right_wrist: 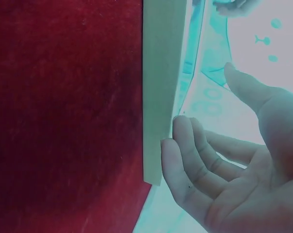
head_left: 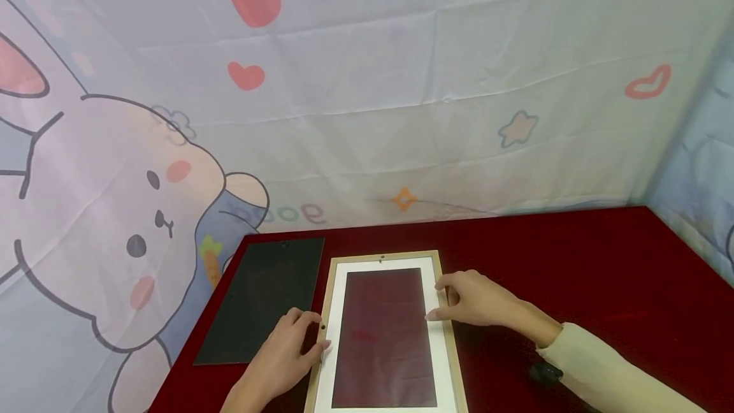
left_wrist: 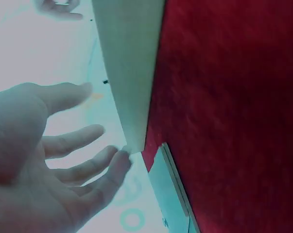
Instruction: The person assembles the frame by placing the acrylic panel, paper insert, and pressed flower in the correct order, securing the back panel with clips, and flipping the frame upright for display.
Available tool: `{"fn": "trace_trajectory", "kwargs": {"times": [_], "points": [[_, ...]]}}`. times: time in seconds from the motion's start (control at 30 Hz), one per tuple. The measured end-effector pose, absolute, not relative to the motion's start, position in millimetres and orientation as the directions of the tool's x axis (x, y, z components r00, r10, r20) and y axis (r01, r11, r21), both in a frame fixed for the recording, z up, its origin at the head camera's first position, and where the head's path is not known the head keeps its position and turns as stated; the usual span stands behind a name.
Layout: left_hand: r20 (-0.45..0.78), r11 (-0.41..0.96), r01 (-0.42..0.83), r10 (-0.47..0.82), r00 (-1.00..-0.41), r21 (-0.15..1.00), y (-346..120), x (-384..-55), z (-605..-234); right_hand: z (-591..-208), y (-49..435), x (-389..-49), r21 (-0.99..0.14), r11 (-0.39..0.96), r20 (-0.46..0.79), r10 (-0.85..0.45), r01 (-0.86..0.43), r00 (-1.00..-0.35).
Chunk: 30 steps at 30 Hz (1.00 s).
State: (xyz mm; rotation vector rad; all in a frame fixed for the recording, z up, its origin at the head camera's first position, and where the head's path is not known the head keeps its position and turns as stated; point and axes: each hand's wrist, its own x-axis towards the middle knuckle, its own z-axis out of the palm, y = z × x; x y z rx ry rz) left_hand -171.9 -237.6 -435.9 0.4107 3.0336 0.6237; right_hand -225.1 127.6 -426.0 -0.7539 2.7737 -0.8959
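A picture frame (head_left: pixel 450 336) with a light wooden border lies on the table, long side running away from me. Inside it sits a white mat (head_left: pixel 338 311) around a see-through window that shows dark red. My left hand (head_left: pixel 283 352) is at the frame's left side, thumb and fingertips by the border. On the right side, my right hand (head_left: pixel 478 298) hovers over border and mat with thumb and index finger spread apart. Both wrist views show the left hand (left_wrist: pixel 63 145) and right hand (right_wrist: pixel 224 165) with loosely bent fingers beside the frame's edge, gripping nothing.
A dark backing board (head_left: pixel 264 298) lies flat left of the frame, close to the table's left edge. Dark red cloth (head_left: pixel 573 260) covers the table. Behind it hangs a pale printed curtain (head_left: pixel 367 113) with a cartoon rabbit and hearts.
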Motion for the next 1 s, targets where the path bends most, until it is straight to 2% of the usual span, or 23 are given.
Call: {"fn": "trace_trajectory", "kwargs": {"times": [0.27, 0.37, 0.53, 0.67, 1.0], "points": [[0.158, 0.893, 0.397, 0.370, -0.915, 0.213, -239.5, -179.2, -441.4, -419.5, 144.9, -211.4, -0.534, 0.726, 0.082, -0.467, -0.435, -0.880], [0.126, 0.892, 0.417, 0.400, -0.908, 0.176, -242.1, -184.8, -444.5, -419.7, 151.8, -204.8, -0.513, 0.751, 0.108, -0.423, -0.415, -0.900], [0.047, 0.885, 0.431, 0.429, -0.902, 0.179, -244.7, -191.8, -450.8, -419.5, 163.4, -194.5, -0.482, 0.791, 0.130, -0.361, -0.378, -0.923], [0.021, 0.882, 0.443, 0.446, -0.895, 0.161, -243.9, -195.5, -455.4, -416.8, 173.6, -185.0, -0.432, 0.812, 0.161, -0.359, -0.392, -0.919], [-0.036, 0.873, 0.466, 0.475, -0.879, 0.144, -242.8, -207.1, -460.9, -413.1, 202.6, -161.0, -0.409, 0.820, 0.204, -0.345, -0.400, -0.916]]}}
